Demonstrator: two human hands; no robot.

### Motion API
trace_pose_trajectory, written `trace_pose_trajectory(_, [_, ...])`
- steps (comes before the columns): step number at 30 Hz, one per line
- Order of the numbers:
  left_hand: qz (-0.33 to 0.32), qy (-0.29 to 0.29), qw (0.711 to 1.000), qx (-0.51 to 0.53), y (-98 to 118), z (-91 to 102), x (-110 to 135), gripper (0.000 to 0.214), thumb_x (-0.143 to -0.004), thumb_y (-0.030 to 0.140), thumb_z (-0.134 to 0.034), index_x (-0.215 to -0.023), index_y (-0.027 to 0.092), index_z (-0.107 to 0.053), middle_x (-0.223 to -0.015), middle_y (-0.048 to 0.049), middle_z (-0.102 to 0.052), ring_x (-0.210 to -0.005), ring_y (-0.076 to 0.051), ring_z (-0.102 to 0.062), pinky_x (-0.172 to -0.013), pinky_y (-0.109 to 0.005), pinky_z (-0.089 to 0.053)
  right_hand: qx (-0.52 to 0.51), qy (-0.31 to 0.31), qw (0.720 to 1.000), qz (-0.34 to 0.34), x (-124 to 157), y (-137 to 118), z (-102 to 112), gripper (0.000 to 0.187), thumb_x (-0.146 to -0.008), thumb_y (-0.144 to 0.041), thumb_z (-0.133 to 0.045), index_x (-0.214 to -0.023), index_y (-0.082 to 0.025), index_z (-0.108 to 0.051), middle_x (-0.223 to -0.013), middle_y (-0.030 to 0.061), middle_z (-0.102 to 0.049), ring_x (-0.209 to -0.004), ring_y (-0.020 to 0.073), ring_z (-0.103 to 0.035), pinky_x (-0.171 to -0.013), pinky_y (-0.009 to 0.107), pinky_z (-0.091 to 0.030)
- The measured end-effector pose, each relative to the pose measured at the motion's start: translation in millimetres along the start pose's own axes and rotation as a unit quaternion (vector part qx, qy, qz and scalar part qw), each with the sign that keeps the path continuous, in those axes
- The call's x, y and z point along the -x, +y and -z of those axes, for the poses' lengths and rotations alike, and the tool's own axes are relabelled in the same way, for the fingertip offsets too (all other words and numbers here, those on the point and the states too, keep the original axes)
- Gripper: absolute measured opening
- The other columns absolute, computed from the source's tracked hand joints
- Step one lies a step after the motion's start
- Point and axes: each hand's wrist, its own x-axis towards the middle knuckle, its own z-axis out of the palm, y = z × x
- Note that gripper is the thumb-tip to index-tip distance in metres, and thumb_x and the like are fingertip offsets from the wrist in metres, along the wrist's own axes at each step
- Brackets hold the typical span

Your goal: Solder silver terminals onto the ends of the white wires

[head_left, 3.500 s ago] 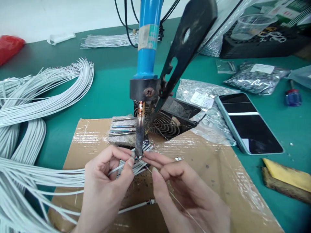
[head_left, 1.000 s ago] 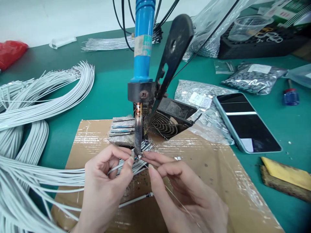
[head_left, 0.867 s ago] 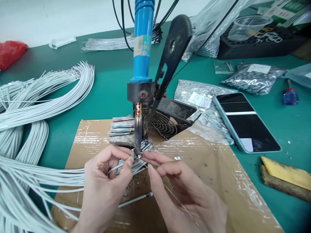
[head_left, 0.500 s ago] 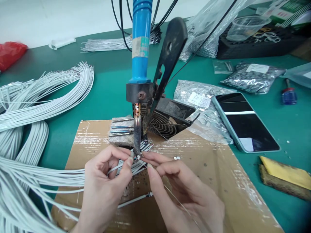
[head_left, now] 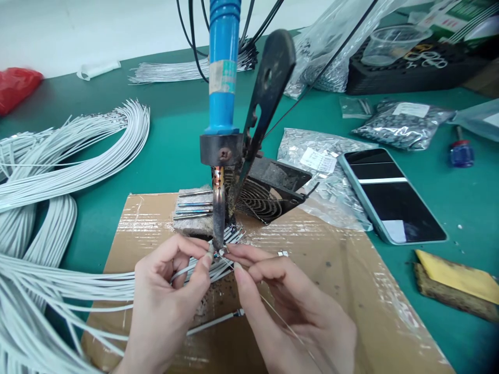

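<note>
A blue-handled soldering iron (head_left: 224, 104) is clamped upright with its tip pointing down between my hands. My left hand (head_left: 167, 296) pinches a white cable (head_left: 180, 272) near its end, just left of the tip. Thumb and fingers of my right hand (head_left: 296, 301) close on a thin solder wire (head_left: 286, 325), which trails down across the palm. At the right fingertips sits a small metal connector (head_left: 223, 251), touching or nearly touching the cable end under the tip; the exact contact is too small to tell. More white cable ends lie beneath my hands.
Cardboard (head_left: 335, 291) covers the work area. Bundles of white cables (head_left: 78, 176) fill the left side. Behind the iron stand a black fan (head_left: 268, 200) and a grey block (head_left: 191, 223) with metal rods. A phone (head_left: 401, 208) and yellow sponge (head_left: 460, 278) lie right.
The whole view has shifted very slightly. Both hands keep their grips under the iron tip, and the small metal connector shows a little more clearly.
</note>
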Motion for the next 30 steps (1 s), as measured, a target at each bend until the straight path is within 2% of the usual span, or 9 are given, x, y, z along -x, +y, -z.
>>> trace_pose_trajectory(4, [-0.017,-0.054,0.998,-0.027,-4.8,7.9,-4.8,0.016,-0.081,0.009,-0.076,-0.072,0.022,-0.074,-0.082,-0.0002,-0.077,-0.065,-0.011,-0.068,-0.054,-0.015,-0.048,0.008,0.007,1.0,-0.008,-0.1,0.6,-0.3,0.018,-0.086,-0.019,-0.075,-0.072,-0.024,-0.067,-0.099,0.0034,-0.084,-0.094,0.0201,-0.081,-0.078,0.022,-0.063])
trace_pose_trajectory(7, [-0.018,-0.062,0.997,-0.029,-5.6,9.5,-4.9,0.016,-0.084,0.011,-0.074,-0.073,0.022,-0.074,-0.083,0.0,-0.077,-0.064,-0.01,-0.068,-0.052,-0.015,-0.047,-0.001,0.018,1.0,-0.012,0.2,-0.4,-1.5,0.018,-0.085,-0.019,-0.077,-0.071,-0.025,-0.068,-0.098,0.0013,-0.084,-0.092,0.0185,-0.081,-0.077,0.019,-0.063])
trace_pose_trajectory(14, [-0.002,0.004,1.0,-0.004,0.1,-0.4,2.3,0.017,-0.081,0.012,-0.075,-0.067,0.022,-0.073,-0.082,-0.0003,-0.076,-0.059,-0.009,-0.062,-0.047,-0.016,-0.042,0.003,0.028,1.0,-0.009,0.7,-2.2,-2.5,0.018,-0.085,-0.021,-0.079,-0.072,-0.026,-0.069,-0.096,0.0014,-0.084,-0.087,0.0188,-0.081,-0.076,0.022,-0.062])
trace_pose_trajectory(17, [-0.004,-0.031,0.999,-0.02,-1.9,3.6,0.3,0.015,-0.08,0.012,-0.076,-0.069,0.021,-0.074,-0.083,-0.0017,-0.077,-0.06,-0.011,-0.063,-0.046,-0.017,-0.042,0.007,0.028,1.0,-0.006,0.8,-0.8,-2.6,0.018,-0.085,-0.022,-0.078,-0.071,-0.026,-0.068,-0.096,0.0021,-0.084,-0.087,0.0193,-0.081,-0.074,0.022,-0.063])
trace_pose_trajectory(19, [-0.004,-0.048,0.999,-0.022,-4.4,7.1,-2.1,0.014,-0.081,0.011,-0.076,-0.071,0.021,-0.074,-0.084,-0.0021,-0.077,-0.065,-0.012,-0.067,-0.051,-0.017,-0.047,0.009,0.023,1.0,0.0,0.8,0.8,-2.6,0.017,-0.085,-0.021,-0.077,-0.071,-0.025,-0.068,-0.096,0.0023,-0.084,-0.089,0.0193,-0.081,-0.075,0.022,-0.063])
trace_pose_trajectory(24, [-0.006,-0.058,0.998,-0.022,-6.9,9.1,-5.3,0.017,-0.084,0.011,-0.074,-0.071,0.022,-0.074,-0.082,0.0003,-0.075,-0.066,-0.011,-0.069,-0.056,-0.015,-0.05,0.008,0.017,1.0,0.011,1.0,3.0,-1.8,0.018,-0.086,-0.018,-0.076,-0.072,-0.025,-0.068,-0.096,0.0018,-0.084,-0.091,0.0179,-0.081,-0.079,0.021,-0.062])
trace_pose_trajectory(30, [-0.006,-0.023,1.0,-0.009,0.8,-0.2,0.4,0.017,-0.079,0.01,-0.076,-0.067,0.022,-0.073,-0.08,-0.0004,-0.077,-0.064,-0.011,-0.067,-0.053,-0.015,-0.048,0.001,0.023,1.0,0.019,0.6,0.2,-1.3,0.017,-0.084,-0.015,-0.078,-0.074,-0.026,-0.07,-0.096,-0.0018,-0.084,-0.089,0.0157,-0.08,-0.078,0.018,-0.061])
